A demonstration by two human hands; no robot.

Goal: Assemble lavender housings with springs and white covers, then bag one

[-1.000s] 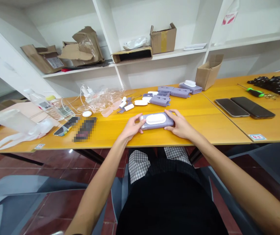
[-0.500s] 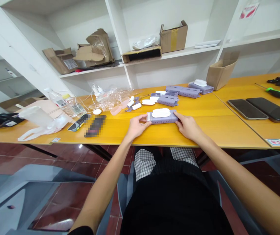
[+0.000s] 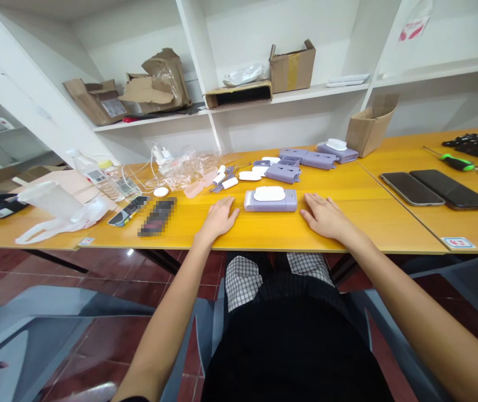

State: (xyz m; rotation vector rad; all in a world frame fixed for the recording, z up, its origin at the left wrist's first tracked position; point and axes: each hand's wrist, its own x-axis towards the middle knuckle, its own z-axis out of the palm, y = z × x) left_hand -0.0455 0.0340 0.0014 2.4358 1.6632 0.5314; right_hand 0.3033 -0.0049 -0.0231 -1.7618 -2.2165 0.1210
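A purple box-shaped device with a white oval pad on top (image 3: 270,199) lies on the yellow table (image 3: 264,231) in front of me. My left hand (image 3: 219,218) rests flat on the table just left of it, fingers apart, holding nothing. My right hand (image 3: 324,214) lies flat just right of it, also empty. Neither hand touches the device.
Behind the device lie more purple housings (image 3: 283,172), white caps (image 3: 250,175) and clear plastic bags (image 3: 186,167). Two phones (image 3: 436,188) and a green-handled screwdriver (image 3: 456,162) are at right, a cardboard box (image 3: 368,129) behind. Phones, a bottle and a white bag (image 3: 57,215) sit at left.
Both hands have let go of the purple device and drawn back to lie flat on the table on either side of it. The device now sits alone.
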